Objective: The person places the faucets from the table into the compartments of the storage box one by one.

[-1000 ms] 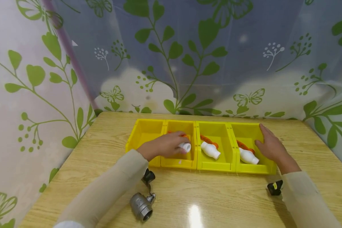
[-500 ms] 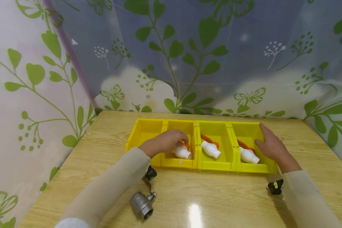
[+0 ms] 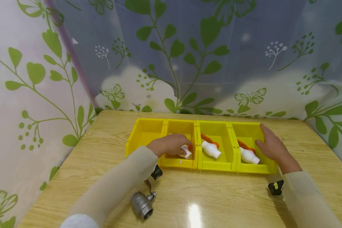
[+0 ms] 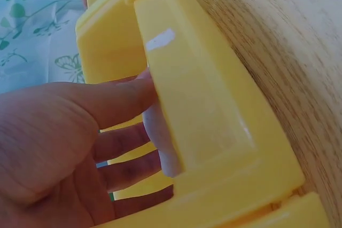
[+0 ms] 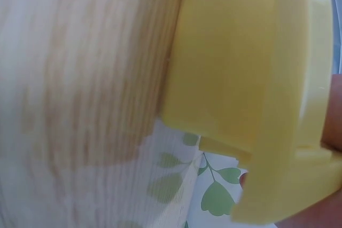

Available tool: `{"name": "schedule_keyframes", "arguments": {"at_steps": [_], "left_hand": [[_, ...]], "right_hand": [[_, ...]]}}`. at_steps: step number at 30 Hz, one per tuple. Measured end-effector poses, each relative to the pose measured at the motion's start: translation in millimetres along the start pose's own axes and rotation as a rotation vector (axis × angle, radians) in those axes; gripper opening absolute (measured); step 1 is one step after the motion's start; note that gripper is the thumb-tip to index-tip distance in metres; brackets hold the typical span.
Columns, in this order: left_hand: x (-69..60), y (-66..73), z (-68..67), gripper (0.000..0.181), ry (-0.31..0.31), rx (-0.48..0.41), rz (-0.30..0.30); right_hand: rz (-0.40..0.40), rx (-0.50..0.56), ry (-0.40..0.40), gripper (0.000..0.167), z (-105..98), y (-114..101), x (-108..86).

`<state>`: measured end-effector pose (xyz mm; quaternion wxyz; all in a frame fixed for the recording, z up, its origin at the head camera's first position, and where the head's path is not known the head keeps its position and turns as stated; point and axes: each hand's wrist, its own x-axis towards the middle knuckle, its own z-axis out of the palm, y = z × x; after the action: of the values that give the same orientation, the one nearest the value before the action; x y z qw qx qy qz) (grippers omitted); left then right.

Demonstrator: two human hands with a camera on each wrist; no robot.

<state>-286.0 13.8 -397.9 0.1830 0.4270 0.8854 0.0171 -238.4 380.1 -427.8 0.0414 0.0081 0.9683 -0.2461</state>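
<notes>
In the head view my left hand (image 3: 173, 145) reaches into the second yellow bin from the left and grips a white plastic ball valve (image 3: 186, 154) with an orange handle, mostly covered by the fingers. The left wrist view shows the thumb on one side of the white valve (image 4: 159, 140) and the fingers behind it, just inside the bin's front lip (image 4: 208, 105). My right hand (image 3: 273, 146) holds the right wall of the rightmost bin (image 3: 269, 167), thumb inside. From the right wrist, that bin's wall (image 5: 230, 62) hides most of the hand.
Matching white valves with orange handles lie in the third bin (image 3: 211, 150) and the rightmost one (image 3: 249, 156). The leftmost bin (image 3: 148, 131) shows no valve. A metal ball valve (image 3: 141, 205) lies on the wooden table (image 3: 216, 196) in front. A patterned curtain hangs behind.
A second ago my left hand held the white valve; half a second ago the fingers were above it near the orange handle. Now they grip it again. The right hand stays put.
</notes>
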Motion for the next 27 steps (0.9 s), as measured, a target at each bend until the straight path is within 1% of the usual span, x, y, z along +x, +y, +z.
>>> {"name": "schedule_keyframes", "arguments": {"at_steps": [5,9,17,27], "left_hand": [[0.1,0.5,-0.4,0.032,-0.002,-0.019,-0.011],[2.1,-0.8,1.6,0.032,0.004,-0.032,-0.028],[4.6,-2.8,1.6,0.031,0.038,-0.07,-0.085],[6.4,-0.8,-0.4,0.031,0.033,-0.049,-0.104]], "right_hand": [[-0.014,-0.001,0.002,0.078,-1.4,-0.1,0.0],[-0.009,0.005,-0.002,0.078,-0.9,0.0,0.6],[-0.002,0.003,0.002,0.078,1.3,1.1,1.2],[0.005,0.005,0.002,0.079,1.7,2.9,2.7]]}}
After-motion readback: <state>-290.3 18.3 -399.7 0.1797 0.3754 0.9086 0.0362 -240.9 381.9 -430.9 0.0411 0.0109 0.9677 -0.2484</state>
